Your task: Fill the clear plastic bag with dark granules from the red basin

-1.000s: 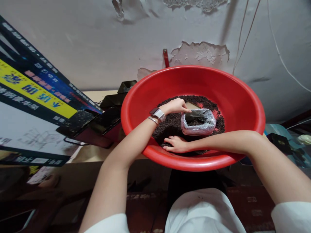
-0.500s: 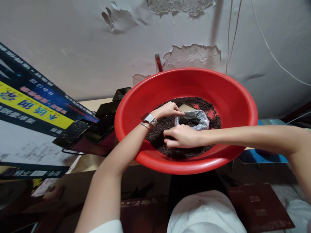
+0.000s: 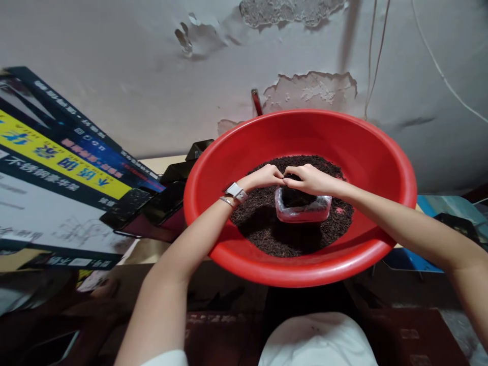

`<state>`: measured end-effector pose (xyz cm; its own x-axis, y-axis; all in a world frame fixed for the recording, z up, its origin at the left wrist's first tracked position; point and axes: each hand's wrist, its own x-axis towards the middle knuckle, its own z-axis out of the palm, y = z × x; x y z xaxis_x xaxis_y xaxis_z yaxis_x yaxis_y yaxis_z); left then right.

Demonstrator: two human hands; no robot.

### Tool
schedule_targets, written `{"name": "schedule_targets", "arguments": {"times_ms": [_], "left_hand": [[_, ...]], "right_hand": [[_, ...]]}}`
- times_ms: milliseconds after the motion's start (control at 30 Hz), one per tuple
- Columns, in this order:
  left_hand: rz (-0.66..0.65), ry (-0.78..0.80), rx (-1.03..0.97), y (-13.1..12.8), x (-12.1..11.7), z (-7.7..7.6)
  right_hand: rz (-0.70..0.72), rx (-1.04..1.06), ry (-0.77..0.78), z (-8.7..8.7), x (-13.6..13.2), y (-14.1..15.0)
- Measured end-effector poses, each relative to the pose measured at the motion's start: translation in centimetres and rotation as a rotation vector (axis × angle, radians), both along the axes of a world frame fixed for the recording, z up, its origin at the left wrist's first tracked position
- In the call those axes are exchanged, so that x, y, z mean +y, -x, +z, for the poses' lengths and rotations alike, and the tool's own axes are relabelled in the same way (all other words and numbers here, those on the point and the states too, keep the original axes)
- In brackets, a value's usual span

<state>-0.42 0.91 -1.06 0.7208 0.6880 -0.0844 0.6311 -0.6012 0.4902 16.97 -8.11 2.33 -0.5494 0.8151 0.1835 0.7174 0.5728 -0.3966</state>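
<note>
A large red basin (image 3: 366,152) holds a bed of dark loose tea leaves (image 3: 267,229). In its middle stands a small clear plastic bag (image 3: 301,212) filled with the same dark leaves. My left hand (image 3: 267,177), with a watch and a bracelet on the wrist, pinches the bag's top edge at the far left side. My right hand (image 3: 310,179) is closed on the bag's top edge right beside it, and the fingertips of both hands meet above the bag's mouth.
Printed boards (image 3: 57,173) with blue and yellow lettering lean at the left. Dark boxes (image 3: 160,203) lie on the table beside the basin. A peeling wall (image 3: 305,86) with cables stands behind. A blue object (image 3: 434,208) shows at the right.
My right hand rose from the leaves at the basin's near side and moved to the bag's top, joining my left hand there. The bag's mouth has been drawn together.
</note>
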Motion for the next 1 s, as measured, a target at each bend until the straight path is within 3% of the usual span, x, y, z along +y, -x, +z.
{"name": "schedule_targets", "arguments": {"times_ms": [300,467,567,633,700,767,800,900,1000], "left_hand": [[-0.011,0.043,0.01,-0.1,-0.7,0.6],[-0.026,0.046,0.018,-0.1,-0.5,0.6],[-0.022,0.016,0.027,-0.1,-0.5,0.6],[-0.004,0.002,0.027,-0.2,-0.5,0.7],[0.001,0.018,0.019,-0.2,-0.8,1.0],[-0.008,0.036,0.017,-0.3,-1.0,1.2],[-0.011,0.032,0.019,-0.4,-1.1,1.3],[-0.013,-0.003,0.028,-0.4,-1.1,1.3],[-0.023,-0.017,0.029,-0.4,-0.8,1.0]], "right_hand": [[0.046,-0.054,0.029,-0.2,1.0,-0.7],[0.062,-0.057,0.092,0.5,0.7,-1.2],[-0.027,-0.058,-0.015,0.9,-0.2,-0.3],[0.014,-0.015,-0.1,0.7,-1.4,1.1],[0.196,0.034,-0.049,-0.5,-3.1,3.0],[0.363,0.022,0.151,-2.6,-5.0,5.0],[0.367,-0.01,0.264,-3.9,-5.8,5.9],[0.217,-0.156,0.515,-8.0,-6.8,8.2],[-0.012,-0.11,0.504,-11.1,-5.5,10.7]]}}
